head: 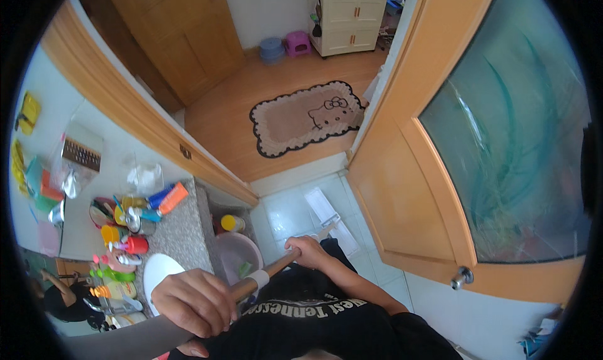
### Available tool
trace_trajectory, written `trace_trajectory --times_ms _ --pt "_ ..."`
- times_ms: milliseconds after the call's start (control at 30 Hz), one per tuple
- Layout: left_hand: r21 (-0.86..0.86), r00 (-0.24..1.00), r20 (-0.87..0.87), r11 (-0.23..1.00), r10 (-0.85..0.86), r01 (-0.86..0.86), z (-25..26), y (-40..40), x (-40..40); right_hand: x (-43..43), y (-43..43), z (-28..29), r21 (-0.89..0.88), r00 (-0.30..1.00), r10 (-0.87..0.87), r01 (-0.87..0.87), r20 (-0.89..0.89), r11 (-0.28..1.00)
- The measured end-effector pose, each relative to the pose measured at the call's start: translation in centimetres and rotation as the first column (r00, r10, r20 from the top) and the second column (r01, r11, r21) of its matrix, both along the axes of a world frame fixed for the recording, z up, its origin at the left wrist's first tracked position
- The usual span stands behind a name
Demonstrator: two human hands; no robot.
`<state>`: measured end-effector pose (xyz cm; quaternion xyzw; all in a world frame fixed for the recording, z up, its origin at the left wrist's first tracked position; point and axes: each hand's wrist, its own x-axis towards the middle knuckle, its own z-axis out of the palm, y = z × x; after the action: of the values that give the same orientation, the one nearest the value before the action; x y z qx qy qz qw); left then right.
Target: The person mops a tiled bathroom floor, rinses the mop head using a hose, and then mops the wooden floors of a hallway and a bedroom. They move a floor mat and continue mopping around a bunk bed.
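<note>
A long mop pole (245, 287) crosses low in front of my torso, from the lower left up to the middle. My left hand (193, 303) wraps around it near its thick grey grip (127, 336). Farther down the pole, past a white collar (258, 279), my right hand (306, 251) is closed around it too. Beyond the right hand, a white flat mop head (322, 204) lies on the pale tiled floor (285, 211). The lower pole is partly hidden behind my right hand.
To the left, a granite counter (181, 233) carries a white washbasin (160, 270) and several bottles and tubes. A pink tub (224, 247) sits below it. At right stands an open wooden door (400, 171) with frosted glass. Past a raised threshold (301, 171) lies a rug (292, 124).
</note>
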<state>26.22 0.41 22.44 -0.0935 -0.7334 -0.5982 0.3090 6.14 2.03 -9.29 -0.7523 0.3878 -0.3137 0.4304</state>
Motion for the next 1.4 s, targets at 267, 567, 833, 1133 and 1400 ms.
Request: trace_trajectory --times_ms 267,567,833,1133,1400 --pt "0.050 0.981 -0.044 0.981 0.190 -0.188 0.2 -8.3 -2.6 -0.6 -12.4 -0.1 -0.116 0.996 0.070 -0.064 0.054 0.991" --pt "-0.082 0.923 -0.009 0.920 0.384 -0.383 0.5 -19.1 -4.1 0.6 -32.0 0.0 -0.269 0.993 0.038 -0.007 0.111 0.963" --pt "0.225 0.374 -0.220 0.420 0.901 -0.879 -6.3 -32.8 -2.2 2.0 -52.4 -3.7 -0.288 0.970 -0.191 0.142 -0.152 0.947" --pt "-0.039 0.795 0.080 0.799 0.601 -0.600 -8.6 -50.9 1.6 1.4 -64.2 -9.4 -0.201 0.949 -0.136 0.080 -0.283 0.976" --pt "0.150 0.774 -0.046 0.770 0.632 -0.620 -7.9 -61.0 9.4 7.8 -71.6 -9.6 -0.138 0.945 -0.185 0.152 -0.270 0.979"
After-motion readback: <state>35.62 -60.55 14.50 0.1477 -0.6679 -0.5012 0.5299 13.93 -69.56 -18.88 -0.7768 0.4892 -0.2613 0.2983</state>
